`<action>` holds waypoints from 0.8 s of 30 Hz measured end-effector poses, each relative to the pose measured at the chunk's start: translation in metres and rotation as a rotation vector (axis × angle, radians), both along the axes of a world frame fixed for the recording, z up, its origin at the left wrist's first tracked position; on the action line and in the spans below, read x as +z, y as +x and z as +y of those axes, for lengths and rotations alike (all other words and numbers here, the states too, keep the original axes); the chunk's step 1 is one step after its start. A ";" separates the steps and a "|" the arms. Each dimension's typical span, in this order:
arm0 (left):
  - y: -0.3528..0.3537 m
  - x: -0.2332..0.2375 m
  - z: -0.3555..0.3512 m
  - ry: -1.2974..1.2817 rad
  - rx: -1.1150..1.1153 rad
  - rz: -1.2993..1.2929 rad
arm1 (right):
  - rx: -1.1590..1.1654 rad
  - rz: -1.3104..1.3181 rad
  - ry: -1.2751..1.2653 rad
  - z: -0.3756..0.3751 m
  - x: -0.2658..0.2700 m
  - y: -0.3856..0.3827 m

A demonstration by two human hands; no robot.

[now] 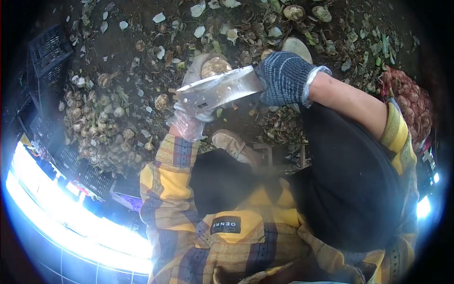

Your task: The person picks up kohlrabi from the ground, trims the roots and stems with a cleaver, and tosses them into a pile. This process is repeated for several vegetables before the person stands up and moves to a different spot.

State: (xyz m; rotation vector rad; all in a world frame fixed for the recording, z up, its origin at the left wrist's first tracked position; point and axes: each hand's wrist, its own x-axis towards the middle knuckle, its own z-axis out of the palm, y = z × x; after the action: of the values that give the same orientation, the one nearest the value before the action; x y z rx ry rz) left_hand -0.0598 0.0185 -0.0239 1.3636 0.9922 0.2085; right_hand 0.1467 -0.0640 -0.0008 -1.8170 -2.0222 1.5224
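A round, pale brown root vegetable (215, 66) rests in my left hand (193, 78), which wears a light glove with clear plastic at the wrist. My fingers wrap round its far side, partly hidden by the blade. A wide metal cleaver (222, 90) lies across the front of the vegetable, its blade pointing left. Its handle is inside my right hand (285, 78), closed in a dark blue-grey knitted glove. Whether the blade touches the vegetable cannot be made out.
Peelings and leaves litter the dark ground (118, 47). A heap of small roundish vegetables (97, 123) lies left, beside black crates (49, 54). A full red net sack (409, 102) stands right. Two larger roots (294, 13) lie at the top. My shoe (231, 144) is below the cleaver.
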 end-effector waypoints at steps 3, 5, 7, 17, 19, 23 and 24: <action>0.004 0.012 0.004 0.489 -0.269 0.013 | 0.034 -0.007 -0.017 0.000 -0.005 0.007; 0.019 0.045 0.001 0.053 -0.048 0.078 | -0.157 -0.033 -0.194 -0.003 -0.017 0.018; 0.025 0.071 0.001 -0.122 0.101 0.012 | -0.274 -0.090 -0.230 -0.009 -0.025 0.033; 0.059 0.045 0.046 -0.335 0.869 -0.301 | -0.894 0.896 -0.993 0.022 0.046 0.020; 0.064 0.046 0.045 -0.309 0.861 -0.338 | -0.894 1.041 -1.054 0.012 0.034 0.009; 0.077 0.045 0.045 -0.376 0.987 -0.422 | -0.854 1.006 -1.048 0.012 0.044 0.007; 0.080 0.048 0.044 -0.376 0.967 -0.428 | -0.855 1.050 -1.074 0.010 0.041 0.008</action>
State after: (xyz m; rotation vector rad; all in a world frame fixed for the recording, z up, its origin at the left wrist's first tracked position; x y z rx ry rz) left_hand 0.0204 0.0629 0.0239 0.3834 1.1744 0.9418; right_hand 0.1545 -0.0536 0.0405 -1.1166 0.0971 2.4617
